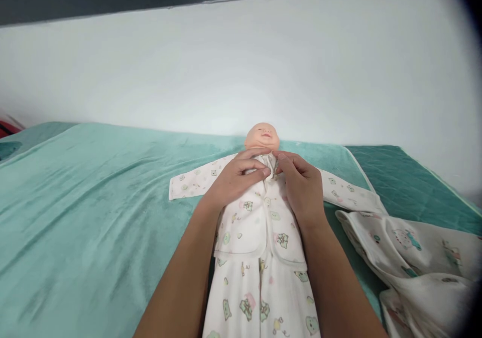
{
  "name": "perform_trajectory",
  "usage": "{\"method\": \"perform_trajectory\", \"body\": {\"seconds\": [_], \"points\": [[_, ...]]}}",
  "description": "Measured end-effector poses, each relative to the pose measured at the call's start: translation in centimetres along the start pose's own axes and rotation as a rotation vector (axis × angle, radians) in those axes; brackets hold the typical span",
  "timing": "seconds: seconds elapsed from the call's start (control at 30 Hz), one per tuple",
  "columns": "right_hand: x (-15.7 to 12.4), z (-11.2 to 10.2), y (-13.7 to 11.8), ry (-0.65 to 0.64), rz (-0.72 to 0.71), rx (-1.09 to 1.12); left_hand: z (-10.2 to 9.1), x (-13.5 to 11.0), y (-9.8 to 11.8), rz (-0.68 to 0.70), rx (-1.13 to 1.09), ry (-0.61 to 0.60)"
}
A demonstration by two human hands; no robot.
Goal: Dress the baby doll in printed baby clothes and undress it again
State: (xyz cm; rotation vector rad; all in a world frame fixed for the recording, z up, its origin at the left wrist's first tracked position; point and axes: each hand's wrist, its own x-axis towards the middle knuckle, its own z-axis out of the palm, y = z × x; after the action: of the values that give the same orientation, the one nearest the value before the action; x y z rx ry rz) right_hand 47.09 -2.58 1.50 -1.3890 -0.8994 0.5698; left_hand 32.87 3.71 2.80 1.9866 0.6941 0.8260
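A baby doll (262, 136) lies on its back, its head toward the wall. It wears a white printed jacket (248, 227) with long sleeves stretched out to both sides, and matching printed trousers (241, 298). At the neck, my left hand (244, 173) pinches one front edge of the jacket between thumb and fingers. My right hand (297, 177) grips the other edge close beside it, its fingers curled. The two fingertips nearly meet just under the doll's chin. Below the hands the jacket's front edges lie close together, parting toward the hem.
A teal plush blanket (94, 202) covers the surface. On the right lies a crumpled white printed cloth (417, 257), beside a darker teal quilted cover (406, 177). A white wall (188, 72) rises behind the doll's head. Something red (9, 125) shows at the far left edge.
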Motion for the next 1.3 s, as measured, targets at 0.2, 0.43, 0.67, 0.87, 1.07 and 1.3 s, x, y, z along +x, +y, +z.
{"method": "perform_trajectory", "body": {"seconds": [0.2,0.43,0.67,0.87,1.07,1.3], "points": [[-0.6,-0.4,0.8,-0.028,-0.090,-0.006,0.5,-1.3,0.4,-0.034,-0.044,0.081],[-4.6,-2.0,1.2,-0.141,-0.157,-0.031,1.0,-4.9,1.2,0.012,0.085,0.052],[-4.8,-2.5,0.9,-0.226,-0.175,-0.080,-0.2,-4.8,1.4,-0.019,0.053,-0.123],[-4.7,-2.4,0.8,-0.228,-0.183,-0.114,-0.2,-4.6,1.2,-0.045,0.005,-0.119],[-4.9,-2.3,0.8,-0.170,-0.160,-0.084,0.1,-4.7,1.0,-0.019,-0.006,-0.055],[-5.0,-2.3,0.7,-0.157,-0.155,-0.078,0.4,-4.8,1.0,-0.054,-0.042,-0.027]]}}
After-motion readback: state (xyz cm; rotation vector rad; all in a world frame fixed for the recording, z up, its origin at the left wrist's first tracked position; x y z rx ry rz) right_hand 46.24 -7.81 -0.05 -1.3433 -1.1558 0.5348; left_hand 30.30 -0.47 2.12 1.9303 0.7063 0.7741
